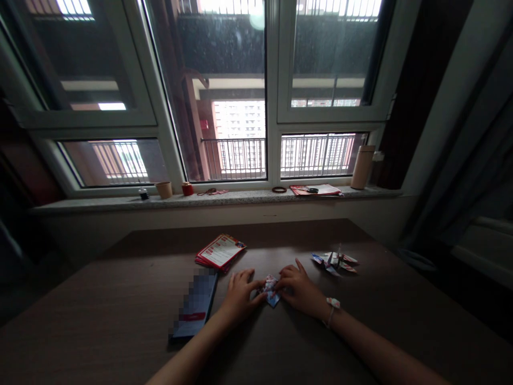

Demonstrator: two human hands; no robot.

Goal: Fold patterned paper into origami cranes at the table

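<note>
A small piece of folded patterned paper [273, 298], whitish and blue, lies on the table between my two hands. My left hand [240, 293] is at its left edge, with the fingers curved and the tips pressing on it. My right hand [301, 290] pinches the right side, one finger raised off the paper; a bracelet with a white piece is on that wrist. To the right lie several folded paper pieces [334, 262] with pointed ends. Left of my hands are a stack of red-bordered printed sheets [222, 251] and a phone-like device [196, 307], its screen partly pixelated.
The brown table [100, 299] ends before a stone window sill [240, 199]. On the sill are a tan cup [164, 189], a red spool [187, 189], a dark bracelet [279, 190], printed papers [328, 190] with scissors [311, 190], and a beige bottle [363, 168].
</note>
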